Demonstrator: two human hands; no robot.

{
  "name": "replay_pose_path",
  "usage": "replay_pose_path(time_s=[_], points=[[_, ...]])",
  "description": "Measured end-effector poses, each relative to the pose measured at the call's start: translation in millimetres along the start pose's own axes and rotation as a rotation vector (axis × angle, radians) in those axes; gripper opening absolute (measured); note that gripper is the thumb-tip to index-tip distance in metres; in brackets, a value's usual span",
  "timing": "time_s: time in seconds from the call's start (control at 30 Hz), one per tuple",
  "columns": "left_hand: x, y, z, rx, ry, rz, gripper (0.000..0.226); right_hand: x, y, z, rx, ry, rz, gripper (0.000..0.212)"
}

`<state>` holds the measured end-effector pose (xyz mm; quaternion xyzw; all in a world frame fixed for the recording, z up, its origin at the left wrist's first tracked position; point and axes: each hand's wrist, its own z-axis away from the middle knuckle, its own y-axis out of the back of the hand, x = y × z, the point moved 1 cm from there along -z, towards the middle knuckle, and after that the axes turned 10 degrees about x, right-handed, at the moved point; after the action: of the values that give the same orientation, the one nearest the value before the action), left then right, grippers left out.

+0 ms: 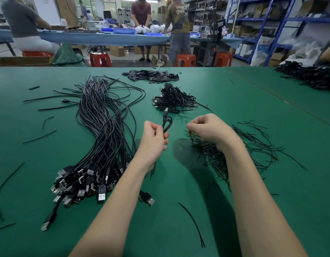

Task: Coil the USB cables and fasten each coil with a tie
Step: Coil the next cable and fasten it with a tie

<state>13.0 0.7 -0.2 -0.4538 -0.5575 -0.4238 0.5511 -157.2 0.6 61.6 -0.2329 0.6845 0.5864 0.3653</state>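
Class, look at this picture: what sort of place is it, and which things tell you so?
Probably a small factory or packing workshop. A big bundle of USB cables lies on a green worktable, other workers stand sorting at a long bench, and blue shelves hold stock.

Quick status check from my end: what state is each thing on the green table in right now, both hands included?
Left hand: grips a coiled cable.
Coiled cable: looped, not yet tied, plug end up.
Right hand: fingers curled, picking at the tie pile.
Tie pile: loose, scattered.
Uncoiled cables: straight, bundled, plugs toward the person.
Finished coils: heaped.
Flat black pieces: piled at the far edge.
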Motion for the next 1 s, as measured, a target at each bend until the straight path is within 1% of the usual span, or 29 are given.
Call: replay_pose_path(time_s=[0.07, 0.1, 0.13, 0.17, 0.3, 0.37, 0.47, 0.53, 0.6, 0.73, 0.87, 1.0], points=[[1, 0, 0, 0.003, 0.026, 0.048, 0.016, -5, 3, 4, -0.059, -0.012, -0.351, 0.006], [1, 0, 0, 0.003, 0.033, 0.067, 0.016, -7, 2, 5, -0.093, -0.013, -0.509, 0.004], [2, -1, 1, 0.004, 0.036, 0.081, 0.016, -10, 0, 7, -0.121, -0.008, -0.632, 0.009], [2, -1, 1, 0.004, 0.037, 0.091, 0.016, -13, -2, 8, -0.135, 0.012, -0.71, 0.011], [5, 0, 3, -0.002, 0.042, 0.12, 0.015, -19, -15, 12, -0.135, 0.097, -0.9, 0.006], [7, 1, 3, -0.003, 0.04, 0.143, 0.014, -19, -24, 13, -0.095, 0.144, -0.837, 0.006], [8, 0, 5, 0.004, 0.03, 0.141, 0.014, -15, -36, 12, 0.01, 0.236, -0.615, 0.006], [8, 1, 5, 0.021, 0.012, 0.077, 0.014, -14, -40, 11, 0.068, 0.331, -0.47, 0.005], [8, 2, 4, 0.045, -0.015, -0.003, 0.016, -14, -42, 12, 0.072, 0.418, -0.376, 0.006], [9, 1, 4, 0.048, -0.032, -0.066, 0.016, -13, -45, 12, 0.074, 0.429, -0.345, 0.007], [12, 1, 3, 0.025, 0.003, -0.013, 0.015, -11, -44, 10, 0.114, 0.419, -0.274, 0.006], [11, 2, 3, 0.034, 0.01, -0.004, 0.021, -11, -41, 11, 0.088, 0.426, -0.251, 0.004]])
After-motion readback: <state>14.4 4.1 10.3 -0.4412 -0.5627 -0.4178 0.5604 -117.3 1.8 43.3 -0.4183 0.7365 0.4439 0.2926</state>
